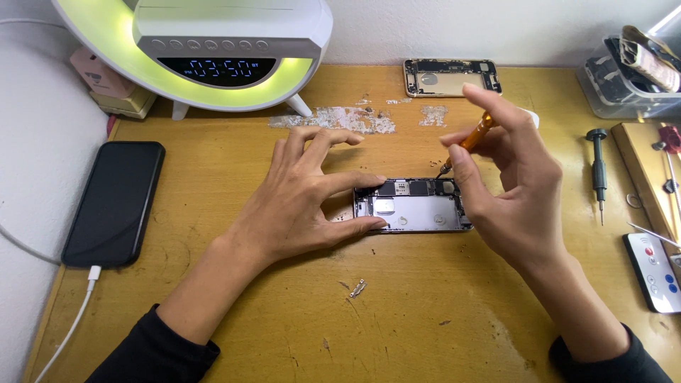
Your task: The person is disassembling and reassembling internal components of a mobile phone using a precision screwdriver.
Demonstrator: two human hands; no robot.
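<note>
Wooden desk [298,312] fills most of the view. At the back stands a big round lamp w/ clock display [213,50], glowing green-yellow. On the left edge lies a black phone [113,202], screen dark, w/ a white cable [74,319] plugged in its near end.

Left hand [305,198]: fingers spread; thumb and one finger press on the left end of the opened phone body [415,207], the other fingers are lifted above it. This opened phone lies flat in the middle of the desk, inner parts visible.

Right hand [511,191]: pinches a small orange screwdriver [474,138], index on its top; the tip touches the upper right corner of the opened phone.

Behind, near the wall, another empty phone shell [450,76]. To the right lie a dark screwdriver [599,170] and a white remote [656,273]. A small metal piece [357,288] lies in front, apart from the phone.
</note>
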